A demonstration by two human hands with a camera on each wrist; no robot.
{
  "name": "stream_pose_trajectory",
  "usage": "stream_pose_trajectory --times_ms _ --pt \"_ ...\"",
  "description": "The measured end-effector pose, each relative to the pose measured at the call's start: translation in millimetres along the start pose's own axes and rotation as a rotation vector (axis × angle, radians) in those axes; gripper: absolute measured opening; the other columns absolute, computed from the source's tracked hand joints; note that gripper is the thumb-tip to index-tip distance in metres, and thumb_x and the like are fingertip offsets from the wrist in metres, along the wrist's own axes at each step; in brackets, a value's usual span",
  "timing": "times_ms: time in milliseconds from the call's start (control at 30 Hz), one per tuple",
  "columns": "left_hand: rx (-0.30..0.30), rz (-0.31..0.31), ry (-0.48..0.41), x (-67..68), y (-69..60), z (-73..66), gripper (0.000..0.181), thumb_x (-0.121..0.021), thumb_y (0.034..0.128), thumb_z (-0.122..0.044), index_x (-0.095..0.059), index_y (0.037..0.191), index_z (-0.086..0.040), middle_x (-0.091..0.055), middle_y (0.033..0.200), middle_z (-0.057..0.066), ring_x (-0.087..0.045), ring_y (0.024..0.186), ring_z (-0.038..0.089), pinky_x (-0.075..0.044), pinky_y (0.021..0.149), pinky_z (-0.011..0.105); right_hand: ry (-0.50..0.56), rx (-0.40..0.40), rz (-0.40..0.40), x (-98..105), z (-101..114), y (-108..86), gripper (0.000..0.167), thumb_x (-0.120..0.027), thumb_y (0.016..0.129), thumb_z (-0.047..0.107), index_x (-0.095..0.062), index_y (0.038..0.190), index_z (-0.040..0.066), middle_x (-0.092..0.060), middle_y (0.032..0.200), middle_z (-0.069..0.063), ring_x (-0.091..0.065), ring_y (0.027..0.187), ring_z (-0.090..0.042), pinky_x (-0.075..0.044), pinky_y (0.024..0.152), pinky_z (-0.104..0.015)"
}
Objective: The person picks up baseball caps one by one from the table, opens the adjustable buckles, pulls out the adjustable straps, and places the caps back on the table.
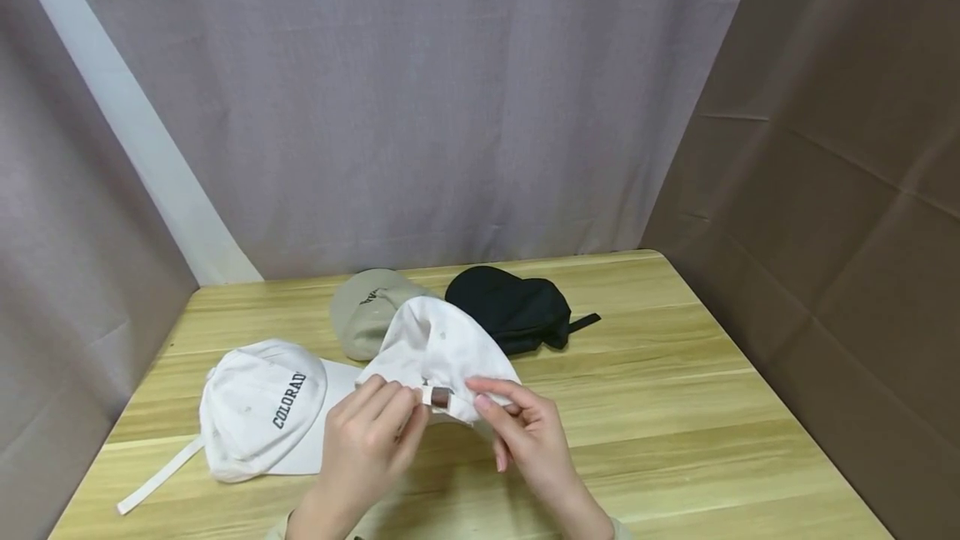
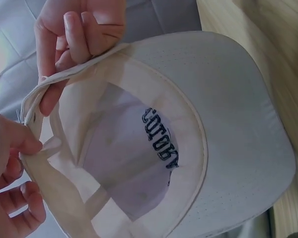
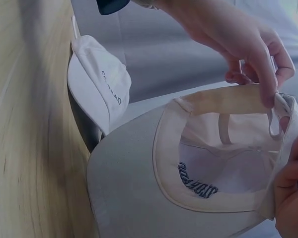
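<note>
A white baseball cap [image 1: 450, 340] is raised over the table, its rear opening facing me. My left hand [image 1: 371, 432] pinches the back strap just left of the buckle [image 1: 440, 397], fingers curled. On the other side, my right hand [image 1: 528, 432] holds the rear edge between thumb and index finger. The left wrist view shows the cap's inside [image 2: 124, 148], with dark lettering on the lining and both hands at the rear band. In the right wrist view, a strap end hangs in a small loop below the left hand's [image 3: 238, 44] fingertips.
Left of the hands lies another white cap [image 1: 258, 407] marked COLORAD, its strap [image 1: 161, 473] trailing left. Behind the held cap are a beige cap [image 1: 367, 315], partly covered, and a black cap [image 1: 517, 311]. Grey curtains [image 1: 420, 107] hang behind the wooden table [image 1: 675, 415].
</note>
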State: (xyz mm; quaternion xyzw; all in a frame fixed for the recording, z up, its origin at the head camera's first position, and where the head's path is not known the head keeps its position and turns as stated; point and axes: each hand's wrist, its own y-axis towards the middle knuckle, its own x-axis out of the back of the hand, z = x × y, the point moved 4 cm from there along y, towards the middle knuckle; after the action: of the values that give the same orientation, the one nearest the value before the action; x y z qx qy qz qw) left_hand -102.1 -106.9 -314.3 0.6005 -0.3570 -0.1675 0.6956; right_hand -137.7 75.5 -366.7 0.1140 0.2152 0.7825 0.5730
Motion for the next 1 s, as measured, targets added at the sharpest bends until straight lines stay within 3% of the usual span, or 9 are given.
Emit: stream_pose_trajectory --times_ms 233,300,400,467,633,733,900,1000 --pt "-0.01 -0.035 0.008 4.2 6.0 -0.9 0.019 -0.054 0.0819 -0.005 -0.047 0.066 -0.011 -0.035 0.058 -0.009 -0.032 0.051 0.011 -0.022 0.044 0.017 -0.011 0.079 0.041 -3 1 -1.4 0.025 -0.057 0.096 -0.009 -0.068 0.118 -0.006 -0.044 0.045 -0.016 -0.035 0.027 -0.028 -0.032 0.026 -0.028" --pt "-0.001 -0.028 0.001 3.4 5.3 -0.6 0.02 -0.054 0.0808 -0.004 -0.044 0.065 -0.013 -0.033 0.057 -0.01 -0.031 0.051 0.009 -0.021 0.044 0.015 -0.005 0.063 0.042 -3 0 -1.4 0.024 -0.057 0.097 -0.008 -0.068 0.118 -0.005 -0.046 0.047 -0.016 -0.036 0.027 -0.025 -0.032 0.026 -0.03" --pt "0.023 0.014 -0.033 -1.4 -0.7 0.5 0.019 -0.055 0.0782 -0.005 -0.043 0.066 -0.014 -0.032 0.058 -0.011 -0.031 0.051 0.007 -0.02 0.044 0.014 -0.002 0.0 0.038 -2 -2 -1.0 0.021 -0.057 0.099 -0.004 -0.067 0.117 -0.004 -0.047 0.05 -0.018 -0.04 0.028 -0.018 -0.031 0.026 -0.031" --pt "0.033 0.065 -0.056 -6.6 -7.8 0.8 0.017 -0.057 0.0777 -0.007 -0.045 0.068 -0.014 -0.035 0.059 -0.011 -0.034 0.051 0.006 -0.023 0.044 0.013 -0.019 -0.047 0.049 -2 -2 -1.1 0.018 -0.057 0.1 0.0 -0.066 0.116 -0.002 -0.048 0.051 -0.017 -0.042 0.03 -0.021 -0.032 0.027 -0.029" --pt "0.028 0.162 -0.079 -16.8 -21.8 -3.5 0.012 -0.06 0.0755 -0.009 -0.051 0.074 -0.016 -0.046 0.063 -0.012 -0.04 0.052 0.007 -0.029 0.044 0.014 -0.068 -0.067 0.099 -5 1 -2.4 0.008 -0.059 0.1 0.002 -0.063 0.107 0.001 -0.052 0.052 -0.017 -0.049 0.033 -0.016 -0.035 0.029 -0.026" --pt "0.024 0.179 -0.065 -18.6 -22.9 -6.5 0.012 -0.058 0.0742 -0.008 -0.05 0.073 -0.016 -0.048 0.064 -0.012 -0.04 0.052 0.008 -0.027 0.044 0.014 -0.132 -0.08 0.099 -8 2 -3.2 0.005 -0.067 0.096 0.006 -0.061 0.096 0.005 -0.052 0.05 -0.012 -0.053 0.04 -0.006 -0.04 0.033 -0.025" --pt "0.033 0.201 -0.028 -18.4 -24.5 -9.3 0.011 -0.058 0.0753 -0.011 -0.048 0.072 -0.016 -0.04 0.061 -0.012 -0.036 0.05 0.007 -0.022 0.044 0.014 -0.314 -0.108 0.11 -12 2 -4.0 0.013 -0.071 0.095 0.02 -0.061 0.089 0.016 -0.054 0.058 0.004 -0.056 0.044 -0.004 -0.046 0.039 -0.027" --pt "0.032 0.205 0.004 -17.5 -26.0 -11.3 0.004 -0.056 0.0773 -0.012 -0.053 0.075 -0.015 -0.038 0.059 -0.011 -0.035 0.048 0.008 -0.021 0.043 0.015 -0.432 -0.05 0.134 -14 4 -4.8 0.013 -0.069 0.097 0.024 -0.061 0.088 0.02 -0.052 0.06 0.011 -0.055 0.045 0.0 -0.044 0.04 -0.023"
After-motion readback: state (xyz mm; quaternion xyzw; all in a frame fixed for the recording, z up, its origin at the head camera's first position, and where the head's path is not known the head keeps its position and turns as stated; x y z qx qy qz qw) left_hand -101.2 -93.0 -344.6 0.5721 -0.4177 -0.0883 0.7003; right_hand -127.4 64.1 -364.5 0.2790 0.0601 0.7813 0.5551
